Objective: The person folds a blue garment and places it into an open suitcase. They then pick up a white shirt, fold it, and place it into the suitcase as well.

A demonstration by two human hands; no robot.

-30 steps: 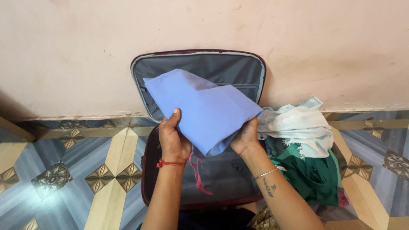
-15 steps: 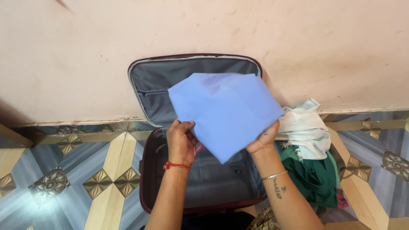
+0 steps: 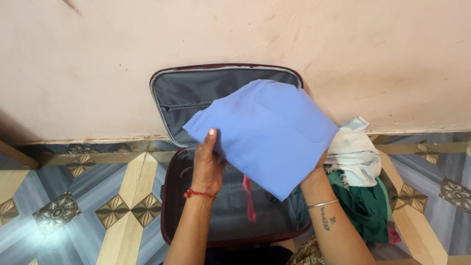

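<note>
I hold folded blue cloth (image 3: pixel 270 132) over open suitcase (image 3: pixel 196 98) | left hand (image 3: pixel 208 164) pinches its left edge | right hand (image 3: pixel 319 169) (mostly hidden) props underneath, grip unclear

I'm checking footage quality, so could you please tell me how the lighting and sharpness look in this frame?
Head view: soft, even light; the folded blue cloth and left hand are sharp; a bright glare patch on the glossy floor tiles at lower left; a dark shadow on the wall at far left.
</note>
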